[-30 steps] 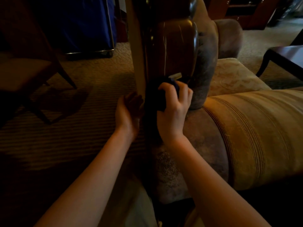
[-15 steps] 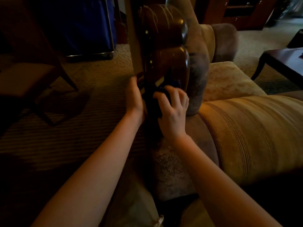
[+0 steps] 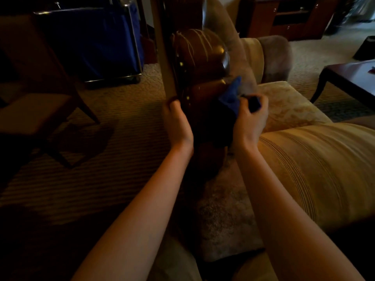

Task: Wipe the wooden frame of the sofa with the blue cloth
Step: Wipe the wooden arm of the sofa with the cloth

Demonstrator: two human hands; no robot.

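— Where is the blue cloth (image 3: 230, 98) right now?

— I see it bunched against the inner side of the wooden frame (image 3: 199, 63), on the lower of its two rounded, glossy sections, just where the wood meets the plush upholstery. My right hand (image 3: 250, 122) holds it: the fingers are curled round the fabric, gripping it, with one corner sticking up free above them.

— And the other hand?

— The left hand (image 3: 176, 122) is on the outer edge of the frame, thumb on the near face and the fingers wrapped round behind, out of my sight. I judge it is steadying the arm, not wiping.

— Which step is this, then?

— Mid-wipe, I would say. The lower section is under the cloth; the upper section carries pale streaks that look untouched. The next move calls for sliding the cloth up over that curve with firm pressure, keeping it on the wood and off the upholstery.

— Anything beyond the sofa?

— A striped cushion (image 3: 324, 169) beside my right arm, a dark table (image 3: 349, 76) further right, a blue cart (image 3: 89, 41) across the carpet.

— Any labels or writing?

— None that I can read; it is dim.
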